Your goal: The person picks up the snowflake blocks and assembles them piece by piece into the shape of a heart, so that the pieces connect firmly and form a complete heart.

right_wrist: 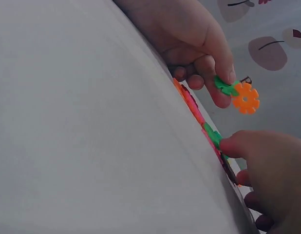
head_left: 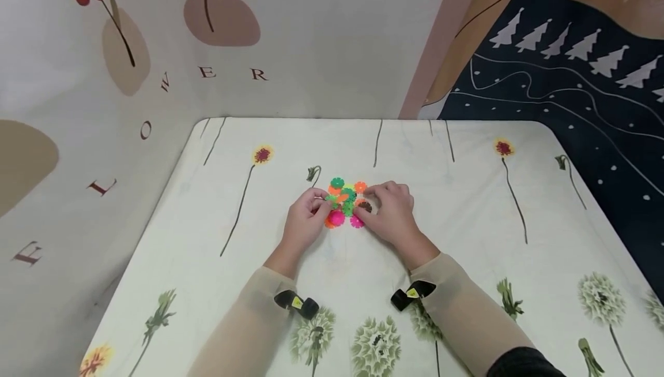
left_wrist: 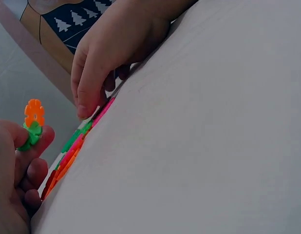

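My left hand [head_left: 305,217] pinches a green notched plastic disc [right_wrist: 225,87] between thumb and forefinger. Slotted into that disc is an orange notched disc [right_wrist: 246,98], raised above the cloth. Over the right side of a small pile of similar discs, my right hand [head_left: 391,210] reaches down with thumb and forefinger apart. Its thumb tip is right at a green disc [right_wrist: 213,134] in the pile. Around the fingers lie a pink disc [head_left: 337,218], a dark brown disc [head_left: 365,207] and several orange and green ones.
The pile lies on a table [head_left: 456,204] covered with a white flower-print cloth. Behind it stands a pale wall [head_left: 332,37] with printed letters and shapes. A dark fabric with white trees [head_left: 560,77] hangs at the right. Each sleeve carries a black wrist camera [head_left: 413,295].
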A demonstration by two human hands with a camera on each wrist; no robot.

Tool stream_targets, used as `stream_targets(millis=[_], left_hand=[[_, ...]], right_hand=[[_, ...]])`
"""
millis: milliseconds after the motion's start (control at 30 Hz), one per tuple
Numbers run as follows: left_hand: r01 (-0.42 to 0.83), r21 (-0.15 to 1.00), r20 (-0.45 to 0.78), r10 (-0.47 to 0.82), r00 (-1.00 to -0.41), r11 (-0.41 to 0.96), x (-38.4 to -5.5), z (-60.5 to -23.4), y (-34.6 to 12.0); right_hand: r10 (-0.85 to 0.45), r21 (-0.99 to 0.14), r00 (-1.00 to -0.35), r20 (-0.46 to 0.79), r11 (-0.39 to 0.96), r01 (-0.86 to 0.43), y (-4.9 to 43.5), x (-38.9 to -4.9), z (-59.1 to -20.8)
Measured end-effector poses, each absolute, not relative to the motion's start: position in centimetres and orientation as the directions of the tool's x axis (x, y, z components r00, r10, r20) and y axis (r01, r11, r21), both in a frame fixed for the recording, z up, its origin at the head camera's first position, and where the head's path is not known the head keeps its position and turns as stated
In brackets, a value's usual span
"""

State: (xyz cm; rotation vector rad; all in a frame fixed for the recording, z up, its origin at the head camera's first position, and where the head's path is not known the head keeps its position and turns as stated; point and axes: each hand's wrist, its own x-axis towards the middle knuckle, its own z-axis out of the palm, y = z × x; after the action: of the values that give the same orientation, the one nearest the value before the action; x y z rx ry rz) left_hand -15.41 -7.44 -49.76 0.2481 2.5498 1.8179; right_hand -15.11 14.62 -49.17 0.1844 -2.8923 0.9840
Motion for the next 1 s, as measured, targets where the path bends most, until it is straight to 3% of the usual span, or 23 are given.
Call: stream_targets(millis=[133, 800, 1000], left_hand=[[0.125, 0.938, 0.086, 0.132, -0.987, 0.322, -15.45, -49.71, -7.42], [0.162, 0.91, 0.108, 0.158, -0.982, 0.383, -15.34, -49.9, -7.48], [0.168, 0.903, 0.111, 0.164, -0.98, 0.395, -15.3, -49.71, -7.44]], right_hand=[[-0.055, -0.606, -0.995, 0.086, 0.79, -0.096, 14.67, -15.2, -49.05], [-0.033, -0.773, -0.963, 0.266, 0.589, -0.234, 14.66, -15.12, -49.42], [-0.052, -0.852, -0.963, 0.266, 0.455, -0.259, 14.67, -14.94, -49.33]])
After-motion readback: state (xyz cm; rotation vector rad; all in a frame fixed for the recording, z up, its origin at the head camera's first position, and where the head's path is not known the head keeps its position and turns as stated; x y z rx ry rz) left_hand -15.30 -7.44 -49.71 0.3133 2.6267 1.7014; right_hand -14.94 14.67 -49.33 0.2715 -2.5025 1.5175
